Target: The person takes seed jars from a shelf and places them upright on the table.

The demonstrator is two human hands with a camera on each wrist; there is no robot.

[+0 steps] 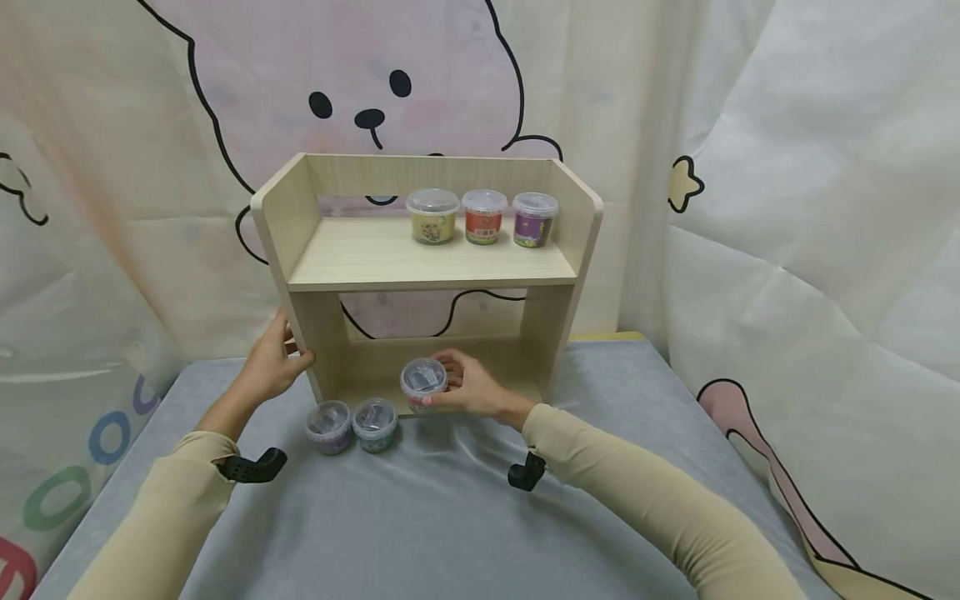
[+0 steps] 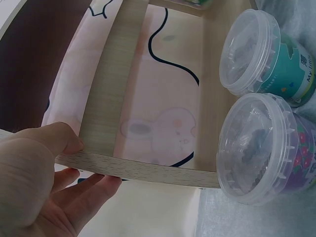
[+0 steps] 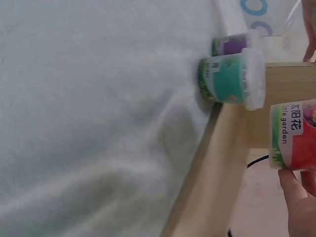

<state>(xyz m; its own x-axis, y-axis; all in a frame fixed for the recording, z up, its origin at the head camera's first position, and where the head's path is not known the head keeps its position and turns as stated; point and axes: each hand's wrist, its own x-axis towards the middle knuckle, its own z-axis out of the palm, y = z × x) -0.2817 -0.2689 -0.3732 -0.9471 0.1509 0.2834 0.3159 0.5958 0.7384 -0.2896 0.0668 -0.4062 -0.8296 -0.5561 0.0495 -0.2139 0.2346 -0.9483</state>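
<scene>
My right hand (image 1: 472,389) is curling its fingers around a red-labelled cup (image 1: 423,383), holding it at the front edge of the wooden shelf's (image 1: 420,254) lower board. My left hand (image 1: 274,365) is gripping the shelf's left side panel, thumb in front. Two more cups (image 1: 351,424) are sitting on the grey table (image 1: 420,517) just beside.

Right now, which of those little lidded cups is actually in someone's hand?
The red-labelled cup at the shelf's bottom level, gripped by the right hand; the others stand untouched.
</scene>
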